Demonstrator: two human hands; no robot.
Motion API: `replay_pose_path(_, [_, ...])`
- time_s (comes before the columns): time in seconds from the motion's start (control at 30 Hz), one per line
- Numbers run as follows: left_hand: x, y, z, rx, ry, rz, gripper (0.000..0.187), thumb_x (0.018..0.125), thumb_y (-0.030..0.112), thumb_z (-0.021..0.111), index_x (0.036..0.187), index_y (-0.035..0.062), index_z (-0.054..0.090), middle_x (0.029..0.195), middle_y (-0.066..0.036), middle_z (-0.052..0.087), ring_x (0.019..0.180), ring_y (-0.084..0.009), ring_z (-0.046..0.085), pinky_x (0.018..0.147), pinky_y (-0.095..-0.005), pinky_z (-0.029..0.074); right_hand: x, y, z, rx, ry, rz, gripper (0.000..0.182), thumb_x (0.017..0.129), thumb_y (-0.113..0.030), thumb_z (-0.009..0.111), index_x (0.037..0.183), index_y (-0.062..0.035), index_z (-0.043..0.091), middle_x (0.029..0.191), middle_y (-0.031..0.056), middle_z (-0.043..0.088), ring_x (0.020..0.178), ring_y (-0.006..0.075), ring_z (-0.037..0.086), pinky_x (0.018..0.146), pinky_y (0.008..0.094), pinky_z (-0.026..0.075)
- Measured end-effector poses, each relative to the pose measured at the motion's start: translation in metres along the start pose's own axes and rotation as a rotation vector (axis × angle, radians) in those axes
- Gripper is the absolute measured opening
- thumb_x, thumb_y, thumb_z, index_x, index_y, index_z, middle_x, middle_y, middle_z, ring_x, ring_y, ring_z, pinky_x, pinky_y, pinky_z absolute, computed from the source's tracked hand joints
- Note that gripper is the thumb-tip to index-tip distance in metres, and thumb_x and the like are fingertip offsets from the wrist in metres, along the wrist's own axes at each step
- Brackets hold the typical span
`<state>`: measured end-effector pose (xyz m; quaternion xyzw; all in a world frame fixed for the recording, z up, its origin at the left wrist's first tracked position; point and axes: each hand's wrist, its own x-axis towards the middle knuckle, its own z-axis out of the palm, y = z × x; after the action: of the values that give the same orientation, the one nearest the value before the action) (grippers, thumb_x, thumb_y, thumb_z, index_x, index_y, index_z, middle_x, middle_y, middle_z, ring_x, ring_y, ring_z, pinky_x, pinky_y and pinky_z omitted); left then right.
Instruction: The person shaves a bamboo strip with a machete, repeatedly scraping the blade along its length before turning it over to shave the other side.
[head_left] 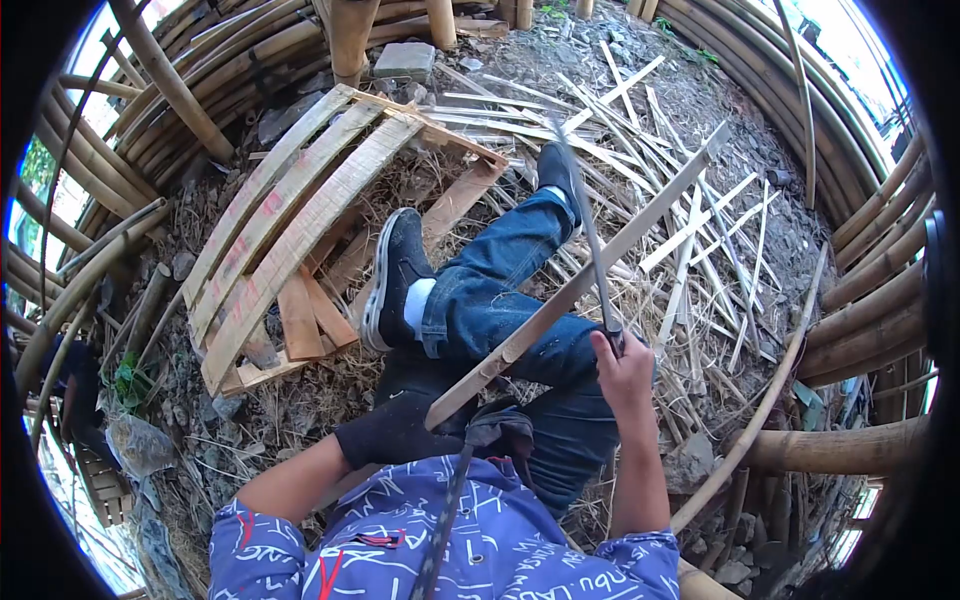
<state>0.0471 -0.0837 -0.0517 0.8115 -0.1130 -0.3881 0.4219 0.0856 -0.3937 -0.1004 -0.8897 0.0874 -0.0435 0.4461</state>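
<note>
While I sit on the ground, my right hand [622, 362] is clenched on the handle of a long knife [585, 225] laid against a bamboo slat [590, 275]; my gloved left hand [400, 425] grips the slat's near end over my knees. Many split strips [700, 240] already lie ahead, whole poles [840, 445] wait beside me; no container shows
</note>
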Motion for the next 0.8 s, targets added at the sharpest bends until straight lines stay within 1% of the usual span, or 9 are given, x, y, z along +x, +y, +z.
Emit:
replay_pose_path(0.03, [0.002,0.0,0.0,-0.003,0.0,-0.001,0.039,0.073,0.031,0.078,0.071,0.0019,0.052,0.059,-0.007,0.049,0.055,-0.0149,0.043,0.054,-0.0354,0.04,-0.004,0.003,0.006,0.107,-0.003,-0.017,0.048,0.088,-0.045,0.064,0.068,-0.0028,0.052,0.052,0.0003,0.053,0.041,0.0101,0.052,0.041,0.0273,0.04])
replay_pose_path(0.13, [0.008,0.005,0.003,0.008,-0.007,0.063,0.039,0.074,0.03,0.077,0.072,0.0014,0.052,0.059,-0.008,0.048,0.056,-0.0146,0.043,0.055,-0.0351,0.04,-0.036,-0.022,0.013,0.304,-0.145,0.059,0.046,0.087,-0.043,0.065,0.069,-0.0029,0.052,0.052,-0.0009,0.053,0.043,0.0091,0.052,0.042,0.026,0.04])
replay_pose_path(0.23, [0.002,0.019,0.002,0.002,-0.027,0.097,0.038,0.074,0.029,0.077,0.072,0.001,0.052,0.059,-0.008,0.048,0.056,-0.0141,0.043,0.056,-0.035,0.041,-0.048,-0.048,0.005,0.057,-0.269,-0.173,0.042,0.08,-0.035,0.074,0.074,0.0025,0.055,0.054,0.0161,0.05,0.045,0.0276,0.048,0.047,0.0349,0.04])
replay_pose_path(0.37, [-0.014,0.028,-0.007,0.007,-0.062,0.069,0.035,0.075,0.029,0.077,0.072,0.0024,0.054,0.059,-0.006,0.049,0.057,-0.0138,0.044,0.056,-0.0339,0.041,-0.036,-0.047,-0.011,0.048,-0.169,-0.146,0.047,0.079,-0.038,0.075,0.072,0.0025,0.053,0.053,0.0167,0.049,0.045,0.0308,0.043,0.046,0.0362,0.039])
replay_pose_path(0.47, [-0.022,0.021,-0.01,0.003,-0.035,0.051,0.034,0.075,0.029,0.077,0.072,0.0035,0.054,0.059,-0.005,0.049,0.057,-0.0133,0.044,0.056,-0.0333,0.041,-0.015,-0.028,-0.018,0.029,-0.059,-0.111,0.043,0.085,-0.038,0.069,0.073,0.0014,0.055,0.051,0.013,0.051,0.044,0.0183,0.044,0.045,0.0339,0.038])
replay_pose_path(0.57, [-0.02,0.014,-0.007,0.006,-0.024,0.037,0.034,0.075,0.029,0.077,0.071,0.0043,0.054,0.059,-0.005,0.049,0.057,-0.013,0.044,0.055,-0.0329,0.041,-0.029,-0.034,-0.009,0.148,-0.07,-0.021,0.044,0.087,-0.038,0.067,0.072,0.0015,0.055,0.052,0.013,0.051,0.044,0.0187,0.043,0.045,0.0331,0.038])
replay_pose_path(0.6, [-0.019,0.011,-0.007,0.031,-0.037,-0.008,0.034,0.075,0.029,0.077,0.071,0.0044,0.054,0.059,-0.005,0.049,0.057,-0.013,0.044,0.055,-0.0329,0.041,-0.037,-0.04,-0.008,0.161,-0.133,-0.018,0.045,0.086,-0.039,0.068,0.072,0.0012,0.054,0.052,0.0147,0.051,0.045,0.0295,0.048,0.046,0.0346,0.039])
replay_pose_path(0.67, [-0.017,0.006,-0.006,-0.01,-0.03,0.048,0.034,0.075,0.029,0.077,0.072,0.0043,0.054,0.06,-0.005,0.049,0.057,-0.013,0.044,0.055,-0.0328,0.041,-0.052,-0.05,-0.004,0.061,-0.221,-0.209,0.046,0.084,-0.04,0.069,0.071,0.0009,0.053,0.054,0.0176,0.052,0.051,0.0393,0.053,0.048,0.0381,0.041])
replay_pose_path(0.8, [-0.022,0.013,-0.01,-0.017,-0.041,0.062,0.033,0.076,0.028,0.077,0.073,0.0037,0.054,0.061,-0.006,0.05,0.057,-0.014,0.045,0.056,-0.0332,0.042,-0.042,-0.046,-0.014,-0.142,-0.234,-0.224,0.05,0.08,-0.046,0.071,0.071,0.0004,0.053,0.057,0.0206,0.054,0.059,0.0412,0.058,0.051,0.0423,0.044])
